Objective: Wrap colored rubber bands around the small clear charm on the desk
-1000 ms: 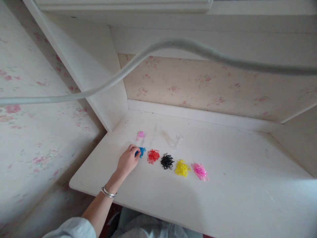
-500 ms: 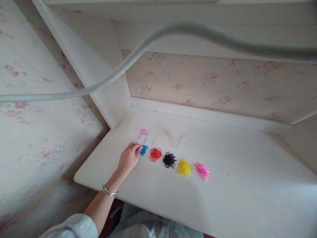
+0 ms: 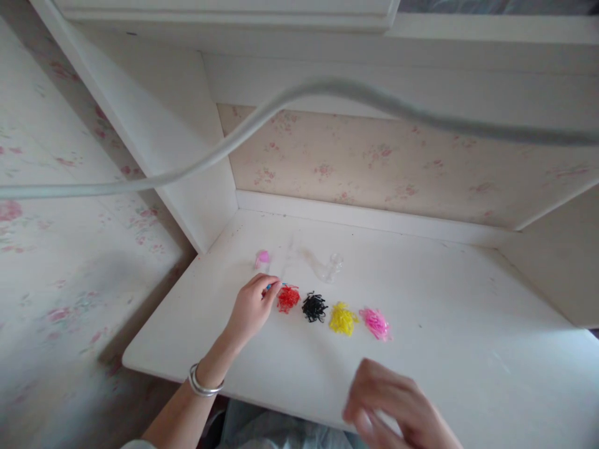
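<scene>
Small piles of tiny rubber bands lie in a row on the white desk (image 3: 444,368): red (image 3: 287,298), black (image 3: 314,307), yellow (image 3: 342,318) and pink (image 3: 375,323). My left hand (image 3: 250,308) covers the blue pile (image 3: 270,286) at the row's left end, fingers closed over it, only a sliver of blue showing. My right hand (image 3: 397,408) is at the bottom edge, blurred by motion, its fingers unclear. A silver bangle (image 3: 201,385) circles my left wrist.
A small pink thing (image 3: 262,257) and a crumpled clear plastic bag (image 3: 327,267) lie behind the row. A grey cable (image 3: 262,115) hangs across the view. White shelf walls and flowered wallpaper enclose the desk on the left and back.
My left hand has closed further over the blue pile, hiding most of it. My right hand has come into view at the bottom.
</scene>
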`<state>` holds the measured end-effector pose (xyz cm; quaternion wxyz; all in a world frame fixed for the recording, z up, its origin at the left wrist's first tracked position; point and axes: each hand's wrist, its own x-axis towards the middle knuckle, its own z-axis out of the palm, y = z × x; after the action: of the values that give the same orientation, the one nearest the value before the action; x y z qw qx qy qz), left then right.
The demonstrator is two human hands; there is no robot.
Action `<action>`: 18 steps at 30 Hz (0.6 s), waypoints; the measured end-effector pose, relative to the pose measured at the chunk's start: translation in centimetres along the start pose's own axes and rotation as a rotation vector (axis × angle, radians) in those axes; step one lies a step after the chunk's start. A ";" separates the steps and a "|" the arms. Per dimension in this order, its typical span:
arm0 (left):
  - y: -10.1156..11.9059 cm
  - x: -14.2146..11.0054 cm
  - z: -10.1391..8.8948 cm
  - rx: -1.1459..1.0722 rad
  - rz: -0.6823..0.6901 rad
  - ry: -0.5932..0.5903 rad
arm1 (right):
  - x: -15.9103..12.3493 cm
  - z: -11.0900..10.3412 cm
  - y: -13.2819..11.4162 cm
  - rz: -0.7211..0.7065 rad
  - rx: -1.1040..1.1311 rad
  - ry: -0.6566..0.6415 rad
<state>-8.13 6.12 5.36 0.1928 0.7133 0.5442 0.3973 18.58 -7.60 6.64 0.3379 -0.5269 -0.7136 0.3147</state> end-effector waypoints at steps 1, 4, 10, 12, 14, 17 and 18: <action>0.8 0.8 -0.1 -0.002 0.045 -0.002 | 1.3 0.9 0.0 0.049 0.017 -0.050; 3.1 3.4 0.2 0.008 0.184 -0.021 | 3.5 4.3 1.3 0.205 0.046 -0.129; 6.1 8.3 3.7 0.096 0.335 -0.144 | 1.9 8.9 4.7 0.197 -0.123 -0.055; 6.5 9.4 5.0 0.143 0.348 -0.187 | 1.5 9.0 4.8 0.177 -0.179 -0.037; 6.7 10.1 6.1 0.193 0.346 -0.213 | 1.5 9.0 4.7 0.153 -0.221 -0.032; 6.8 10.6 7.1 0.266 0.335 -0.223 | 1.6 8.8 4.6 0.124 -0.247 -0.034; 6.7 10.7 7.3 0.289 0.329 -0.224 | 1.7 8.9 4.6 0.121 -0.248 -0.033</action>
<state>2.70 14.95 9.51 0.0804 0.8523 0.4470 0.2596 13.48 -5.66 -1.88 0.2387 -0.6015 -0.7193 0.2526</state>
